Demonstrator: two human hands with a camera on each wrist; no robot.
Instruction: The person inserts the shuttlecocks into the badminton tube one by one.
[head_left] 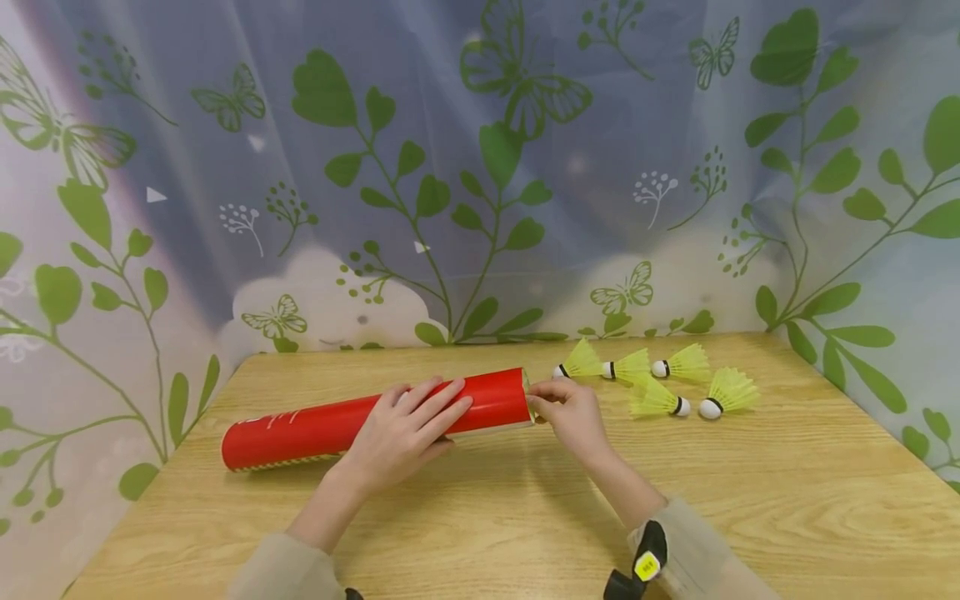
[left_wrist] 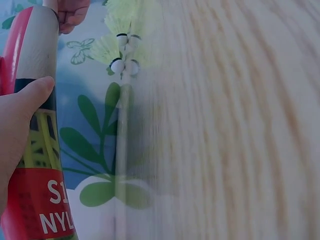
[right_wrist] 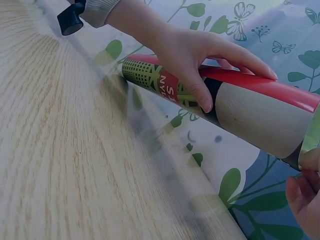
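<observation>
A long red shuttlecock tube [head_left: 300, 429] slants across the table, its right end raised. My left hand [head_left: 408, 429] grips it nearer that end, thumb on the near side and fingers over the top. At the right-hand mouth my right hand [head_left: 573, 412] pinches with thumb and forefinger. Pale yellow-green shows there, apparently a shuttlecock largely hidden by the tube and fingers. In the left wrist view the tube's grey and patterned side [left_wrist: 42, 50] faces the camera, under the left thumb. The right wrist view shows the right fingertips [right_wrist: 310, 162] against the rim.
Several yellow shuttlecocks with white heads lie at the table's back right, including one shuttlecock [head_left: 729, 393] at the far right and another [head_left: 660, 397] near the right hand. A leaf-and-butterfly curtain [head_left: 420, 167] hangs behind the wooden table [head_left: 480, 533].
</observation>
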